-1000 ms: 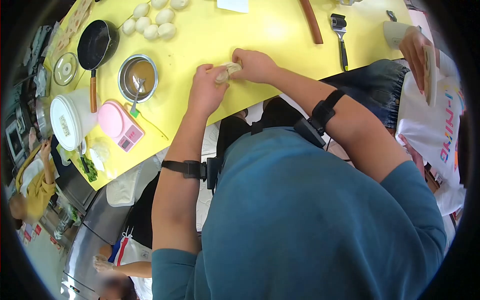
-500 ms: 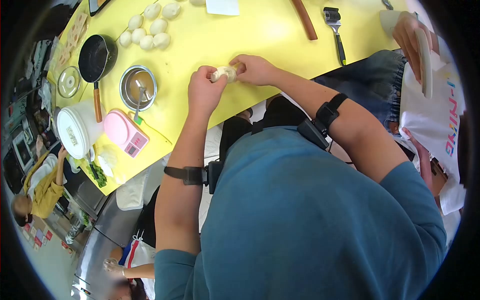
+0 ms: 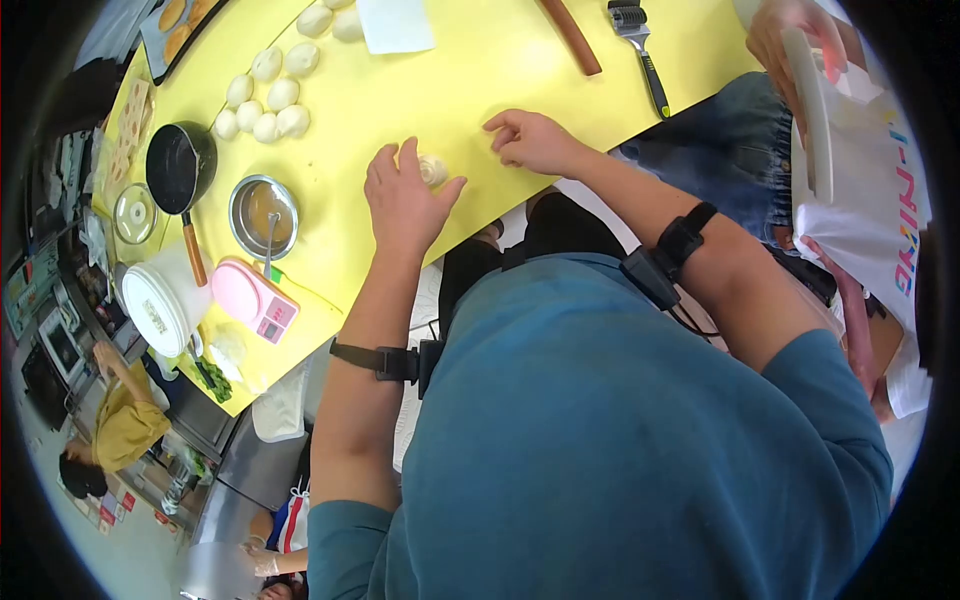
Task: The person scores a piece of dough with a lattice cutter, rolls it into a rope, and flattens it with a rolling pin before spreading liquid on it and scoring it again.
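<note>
A small, rounded piece of dough [image 3: 432, 170] with folds on its top rests on the yellow table [image 3: 370, 105]. My left hand [image 3: 405, 198] is right beside it on the left, thumb and fingers spread and holding nothing. My right hand [image 3: 540, 143] hovers to the right, apart from the dough, its fingers loosely bent and nothing in them. Farther up the table, several smooth white dough balls [image 3: 284, 95] lie in a cluster.
On the left are a metal bowl [image 3: 264, 218] with a spoon, a black pan [image 3: 181, 166], a pink scale [image 3: 252, 297] and a lidded white tub [image 3: 157, 313]. A roller cutter [image 3: 640, 50] and brown rod [image 3: 571, 37] lie at upper right. A person [image 3: 858, 150] stands to my right.
Both hands have let go of the dough, which sits lower and slightly left in view. My right hand has drawn away to the right; my left fingers have spread. The view has shifted.
</note>
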The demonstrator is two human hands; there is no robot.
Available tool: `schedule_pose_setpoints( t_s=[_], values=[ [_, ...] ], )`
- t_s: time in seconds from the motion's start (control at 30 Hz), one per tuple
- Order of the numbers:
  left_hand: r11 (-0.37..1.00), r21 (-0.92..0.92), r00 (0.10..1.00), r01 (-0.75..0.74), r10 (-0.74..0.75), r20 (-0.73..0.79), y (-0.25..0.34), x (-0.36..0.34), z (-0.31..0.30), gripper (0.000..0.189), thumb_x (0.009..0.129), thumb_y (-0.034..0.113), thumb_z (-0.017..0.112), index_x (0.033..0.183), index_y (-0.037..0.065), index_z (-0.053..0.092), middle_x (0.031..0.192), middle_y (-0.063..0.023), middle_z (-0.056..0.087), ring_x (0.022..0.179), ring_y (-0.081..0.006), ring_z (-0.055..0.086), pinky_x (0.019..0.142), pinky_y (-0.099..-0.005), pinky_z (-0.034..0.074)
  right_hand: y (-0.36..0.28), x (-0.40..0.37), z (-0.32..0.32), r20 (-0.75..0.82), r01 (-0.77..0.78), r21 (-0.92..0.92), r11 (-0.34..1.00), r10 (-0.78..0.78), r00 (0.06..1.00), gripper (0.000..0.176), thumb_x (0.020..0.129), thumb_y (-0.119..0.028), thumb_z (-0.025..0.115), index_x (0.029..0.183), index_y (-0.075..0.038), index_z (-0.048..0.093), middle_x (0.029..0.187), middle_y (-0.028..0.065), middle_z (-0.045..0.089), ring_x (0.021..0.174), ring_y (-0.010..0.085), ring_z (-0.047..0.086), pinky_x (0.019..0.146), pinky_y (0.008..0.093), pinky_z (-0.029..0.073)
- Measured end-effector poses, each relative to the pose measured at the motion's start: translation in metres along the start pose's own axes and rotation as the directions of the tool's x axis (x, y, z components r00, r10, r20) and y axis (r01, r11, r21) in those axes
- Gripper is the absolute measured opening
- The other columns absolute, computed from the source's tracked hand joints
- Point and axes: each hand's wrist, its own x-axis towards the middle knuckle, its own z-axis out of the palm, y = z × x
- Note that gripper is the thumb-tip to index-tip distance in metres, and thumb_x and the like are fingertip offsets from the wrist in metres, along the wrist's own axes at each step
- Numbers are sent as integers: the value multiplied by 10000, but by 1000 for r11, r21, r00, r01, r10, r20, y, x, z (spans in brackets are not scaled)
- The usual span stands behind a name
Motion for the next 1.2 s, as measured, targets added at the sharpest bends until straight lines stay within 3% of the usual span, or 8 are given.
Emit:
schedule_pose_setpoints(
  t_s=[0.07, 0.17, 0.27, 0.47, 0.67, 0.77, 0.87, 1.2],
  values=[
    [985, 34, 983, -171, 173, -56, 0, 7, 9, 795, 871, 361, 837, 1492, -5, 502, 1501, -304, 470, 1445, -490, 418, 1167, -537, 409, 1, -6, -11, -63, -29, 22, 999, 30, 998, 461, 891, -49, 637, 1351, -11, 645, 979, 71, 742, 819, 153, 728, 761, 305, 588],
    [991, -68, 984, -112, 120, 130, -6, 7, 36, 727, 948, 254, 749, 1545, -27, 442, 1615, -330, 356, 1528, -505, 315, 1246, -529, 333, -1, -10, -19, -91, -21, -41, 999, 17, 996, 419, 924, -88, 626, 1335, -10, 647, 954, 61, 736, 786, 147, 730, 761, 306, 590],
    [995, -98, 990, -33, 46, 134, -10, 2, 59, 620, 1026, 175, 625, 1565, -38, 405, 1645, -308, 322, 1550, -500, 278, 1268, -518, 310, 6, -8, -24, -99, -16, -60, 998, 10, 995, 402, 932, -93, 625, 1326, -15, 649, 940, 55, 729, 787, 150, 739, 747, 302, 594],
    [982, -182, 996, 52, -65, -66, 14, -4, 68, 742, 1021, 237, 638, 1586, -113, 309, 1658, -359, 258, 1548, -552, 230, 1276, -565, 254, -1, -4, -32, -20, -69, -65, 995, 68, 997, 414, 933, -90, 622, 1338, -6, 632, 910, 63, 713, 767, 152, 746, 720, 292, 607],
    [988, 117, 992, 102, -110, 65, 34, 0, 35, 843, 1020, 405, 625, 1599, -111, 295, 1677, -355, 240, 1569, -540, 193, 1287, -594, 189, 5, -1, -41, 46, -57, 30, 998, 56, 997, 431, 923, -75, 633, 1347, 2, 629, 912, 64, 717, 775, 157, 757, 723, 282, 624],
    [992, 93, 996, -86, 88, -18, 26, 14, 29, 848, 1023, 465, 597, 1592, -103, 328, 1677, -339, 272, 1575, -521, 202, 1288, -597, 182, 1, 0, -45, 74, -96, 19, 995, 95, 993, 418, 932, -76, 657, 1339, 11, 619, 931, 65, 707, 808, 163, 752, 735, 295, 623],
    [982, 130, 988, -140, 146, -42, 12, 31, 58, 839, 1020, 474, 594, 1583, -100, 355, 1671, -320, 307, 1576, -498, 226, 1287, -596, 190, -3, 2, -48, 87, -140, 53, 989, 135, 987, 412, 921, -68, 663, 1325, 8, 626, 922, 68, 712, 803, 170, 760, 737, 297, 627],
    [988, 109, 994, -113, 113, 3, 11, 33, 77, 841, 1017, 484, 586, 1587, -91, 357, 1684, -300, 302, 1580, -482, 231, 1300, -566, 177, -6, 1, -48, 49, -110, 26, 994, 109, 993, 408, 908, -63, 650, 1308, 17, 639, 894, 76, 726, 791, 175, 775, 744, 294, 638]
  ],
)
